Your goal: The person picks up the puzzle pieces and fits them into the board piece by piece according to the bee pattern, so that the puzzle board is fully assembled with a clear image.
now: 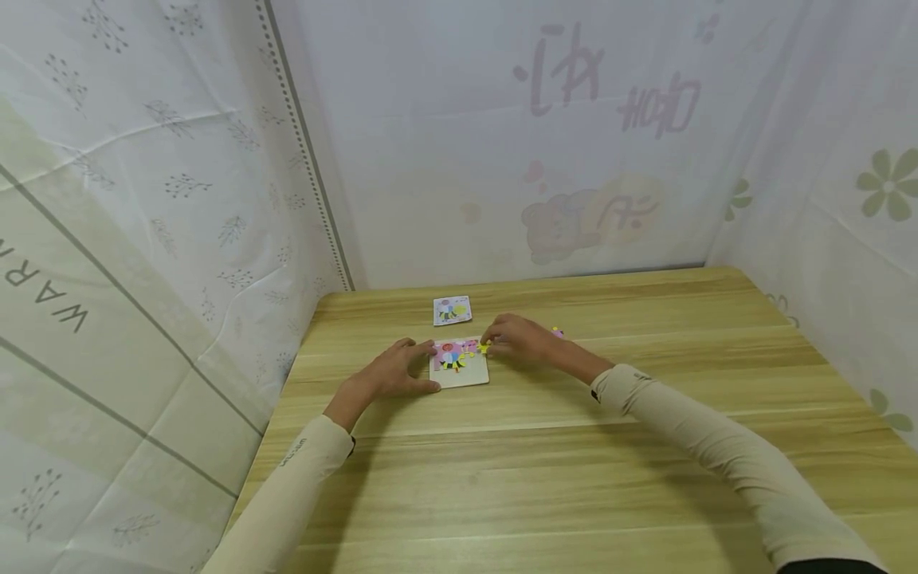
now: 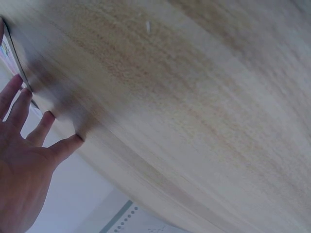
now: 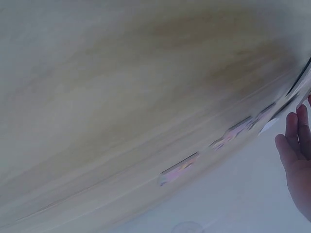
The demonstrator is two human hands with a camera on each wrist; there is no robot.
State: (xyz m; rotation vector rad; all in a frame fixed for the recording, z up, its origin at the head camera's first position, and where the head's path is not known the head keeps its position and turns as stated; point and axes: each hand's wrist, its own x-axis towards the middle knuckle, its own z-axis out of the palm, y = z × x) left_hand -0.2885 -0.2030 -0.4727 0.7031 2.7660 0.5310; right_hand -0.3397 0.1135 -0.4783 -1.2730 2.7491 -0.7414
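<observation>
Your left hand [image 1: 390, 373] steadies the puzzle board [image 1: 459, 365], centre frame, with fingers spread flat. Your right hand [image 1: 518, 339] pinches a yellow piece [image 1: 484, 347] at the board's upper right corner; line it up before pressing down.

Wooden table [image 1: 545, 478], light plank grain. White printed fabric sheets [image 1: 502, 135] hang as walls on three sides: leaf sprigs, faint cartoon motifs, flowers. Even, soft lighting.
</observation>
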